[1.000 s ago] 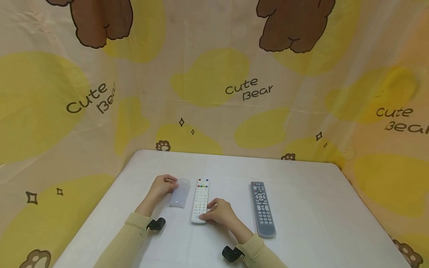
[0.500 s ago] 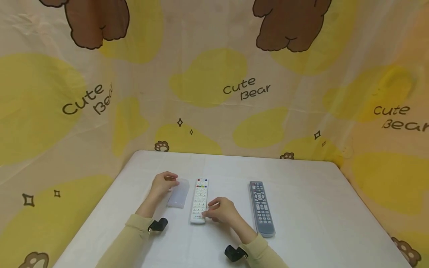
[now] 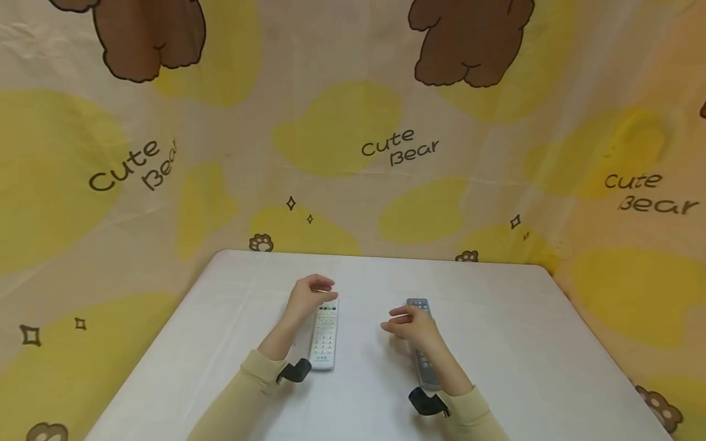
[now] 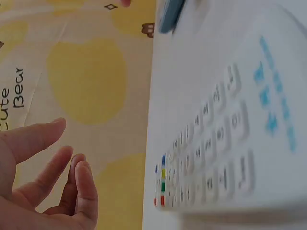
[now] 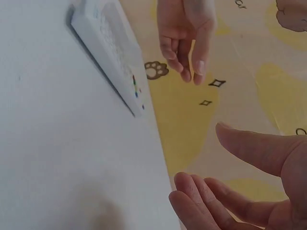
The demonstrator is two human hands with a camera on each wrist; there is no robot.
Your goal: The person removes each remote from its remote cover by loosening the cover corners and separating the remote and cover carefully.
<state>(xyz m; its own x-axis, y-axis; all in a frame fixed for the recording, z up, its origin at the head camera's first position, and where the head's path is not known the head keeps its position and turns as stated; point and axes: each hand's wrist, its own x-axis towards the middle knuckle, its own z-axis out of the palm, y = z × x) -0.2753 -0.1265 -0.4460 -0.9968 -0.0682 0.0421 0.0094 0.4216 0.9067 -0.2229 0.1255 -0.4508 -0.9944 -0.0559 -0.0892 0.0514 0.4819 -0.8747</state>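
Observation:
A white remote control (image 3: 324, 337) with rows of buttons lies lengthwise on the white table. Over its far end hovers my left hand (image 3: 309, 295), fingers loosely bent and nothing between them. The left wrist view shows the keypad of the white remote (image 4: 216, 143) close up, with that hand (image 4: 48, 177) off to its side. Farther right lies a grey remote control (image 3: 425, 370), partly covered by my right hand (image 3: 415, 327) and wrist. Thumb and fingers of the right hand (image 5: 240, 187) stand apart and hold nothing. My left forearm hides the spot of the clear plastic sleeve.
The white table (image 3: 496, 343) has rounded far corners. A yellow and beige printed cloth (image 3: 331, 141) with bears and lettering hangs behind it and along both sides. A small black camera (image 3: 295, 370) sits on my left wrist, another camera (image 3: 427, 402) on the right.
My left hand has left the clear plastic sleeve and moved right, over the white remote's top. My right hand has let go of the white remote and moved right, over the grey remote.

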